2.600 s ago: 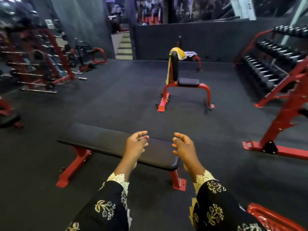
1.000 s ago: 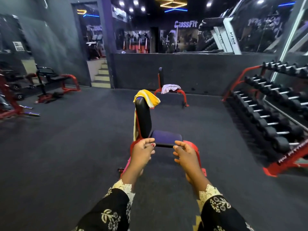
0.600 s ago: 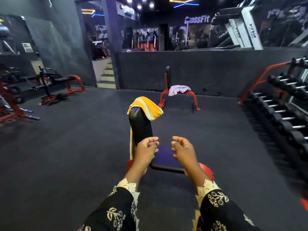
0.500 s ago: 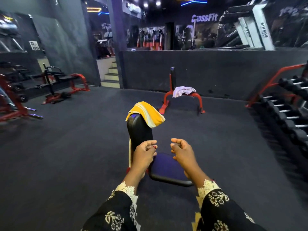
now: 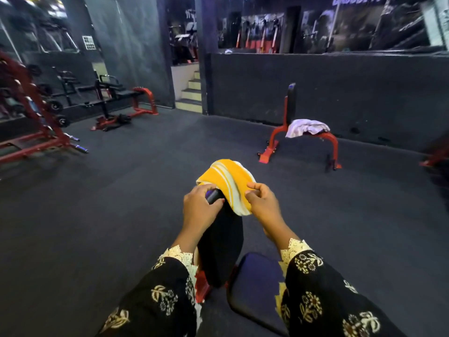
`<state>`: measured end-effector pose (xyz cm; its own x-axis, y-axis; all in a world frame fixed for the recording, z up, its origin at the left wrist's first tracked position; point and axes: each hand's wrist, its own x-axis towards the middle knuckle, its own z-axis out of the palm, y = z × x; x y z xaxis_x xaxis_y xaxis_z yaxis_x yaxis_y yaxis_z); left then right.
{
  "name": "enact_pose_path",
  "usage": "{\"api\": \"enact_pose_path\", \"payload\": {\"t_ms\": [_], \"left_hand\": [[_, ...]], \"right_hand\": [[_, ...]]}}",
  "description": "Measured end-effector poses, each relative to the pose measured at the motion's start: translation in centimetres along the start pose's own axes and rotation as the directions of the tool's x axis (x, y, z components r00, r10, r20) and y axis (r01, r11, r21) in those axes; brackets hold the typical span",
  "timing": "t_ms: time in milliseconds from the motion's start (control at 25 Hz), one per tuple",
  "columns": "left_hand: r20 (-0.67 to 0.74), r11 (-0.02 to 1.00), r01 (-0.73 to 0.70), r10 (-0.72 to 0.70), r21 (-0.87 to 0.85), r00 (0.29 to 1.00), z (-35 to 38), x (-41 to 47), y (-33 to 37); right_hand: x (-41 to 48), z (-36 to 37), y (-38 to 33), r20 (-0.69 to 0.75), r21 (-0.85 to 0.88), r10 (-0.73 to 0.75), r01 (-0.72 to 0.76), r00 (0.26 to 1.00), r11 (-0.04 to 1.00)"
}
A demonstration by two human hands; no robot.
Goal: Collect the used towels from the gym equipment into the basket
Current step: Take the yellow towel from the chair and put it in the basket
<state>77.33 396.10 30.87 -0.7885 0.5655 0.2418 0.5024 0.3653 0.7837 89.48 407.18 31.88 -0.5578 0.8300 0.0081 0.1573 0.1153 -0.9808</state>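
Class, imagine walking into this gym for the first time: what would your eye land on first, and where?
A yellow towel draped over a black backrest at centre, with the left hand and right hand at its sides. Farther back on the right, a white towel lies on a red bench.

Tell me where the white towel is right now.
The white towel lies right of centre at the back of the head view, on the seat of the red bench before the dark low wall.

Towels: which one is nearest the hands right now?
The yellow towel draped over the near backrest, between left hand and right hand; the white towel lies on the far red bench.
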Motion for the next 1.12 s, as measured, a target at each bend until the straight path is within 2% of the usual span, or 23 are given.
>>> {"api": "enact_pose_path", "payload": {"t_ms": [80,200,280,400,480,600,720,800,920,1000,1120], "left_hand": [[0.054,0.992,-0.012,0.006,0.124,0.999,1.3,5.5,-0.9],[0.255,0.97,0.037,-0.1,0.24,0.962,2.5,12.7,-2.4],[0.369,0.958,0.065,-0.169,0.279,0.914,3.6,16.9,-3.8],[0.535,0.966,0.213,-0.259,0.148,0.804,5.6,20.1,-5.9],[0.59,0.947,0.321,-0.251,-0.014,0.767,6.5,20.6,-6.7],[0.472,0.912,0.387,-0.285,-0.134,0.834,7.1,21.2,-6.7],[0.258,0.866,0.398,-0.328,-0.303,0.909,7.0,20.4,-6.0],[0.1,0.811,0.378,-0.375,-0.446,0.922,5.9,19.6,-5.7],[-0.182,0.834,0.283,-0.407,-0.474,0.895,1.9,17.4,-5.7],[-0.331,0.848,0.249,-0.43,-0.468,0.84,-1.8,14.2,-5.9],[-0.5,0.853,0.208,-0.459,-0.478,0.734,-7.0,7.8,-6.4]], "right_hand": [[5.3,1.6,0.0,0.019,-0.097,0.002,0.0,1.0,0.995],[12.5,3.5,-0.4,0.096,-0.391,-0.033,0.068,0.995,0.918],[16.9,4.5,-0.2,0.158,-0.538,0.063,0.033,0.985,0.842],[21.4,5.8,1.2,0.245,-0.608,0.213,-0.022,0.946,0.794],[23.3,5.9,1.7,0.284,-0.626,0.197,0.026,0.939,0.78],[25.8,5.9,0.9,0.336,-0.67,0.109,0.156,0.936,0.726],[26.4,7.2,-0.9,0.378,-0.692,-0.046,0.316,0.925,0.649],[26.1,8.7,-2.1,0.404,-0.617,-0.137,0.38,0.904,0.689],[24.4,12.3,-4.1,0.488,-0.433,-0.259,0.489,0.833,0.757],[21.5,15.4,-5.5,0.598,-0.282,-0.322,0.569,0.734,0.772],[15.3,19.6,-7.2,0.73,-0.073,-0.371,0.605,0.574,0.793]]}}
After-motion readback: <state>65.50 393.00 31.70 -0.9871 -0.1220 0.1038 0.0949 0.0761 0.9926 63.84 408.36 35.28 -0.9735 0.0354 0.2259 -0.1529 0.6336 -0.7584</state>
